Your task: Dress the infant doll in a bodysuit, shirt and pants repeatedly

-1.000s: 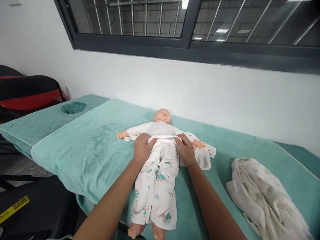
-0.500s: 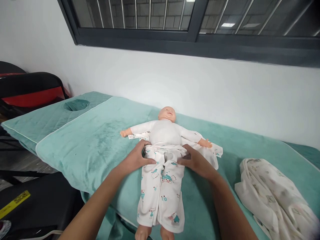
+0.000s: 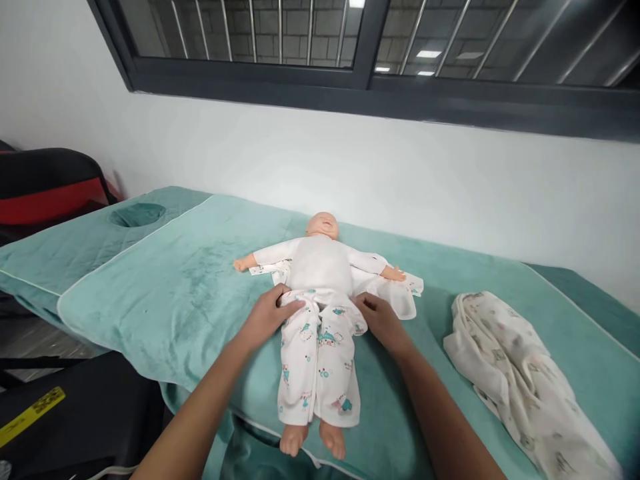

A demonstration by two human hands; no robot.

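A baby doll (image 3: 321,263) lies on its back, arms spread and bare feet toward me. It wears white printed trousers (image 3: 320,367) up to its waist. My left hand (image 3: 267,317) pinches the waistband at the doll's hip on the left of the view. On the opposite hip, my right hand (image 3: 379,320) has its fingers closed on the trousers' edge. Under the doll's arms and back lies an opened white printed shirt (image 3: 395,293), partly hidden by the body.
The doll rests on a massage bed with a green cover (image 3: 165,287) and a face hole (image 3: 137,214). A crumpled printed cloth (image 3: 520,373) lies on the right. Black chairs (image 3: 55,183) stand at left. A white wall (image 3: 350,160) and barred window are behind.
The trousers' waistband, bunched before, now lies flatter around the waist. Both hands remain at the hips, the right with its fingers drawn closer together. The view has shifted slightly.
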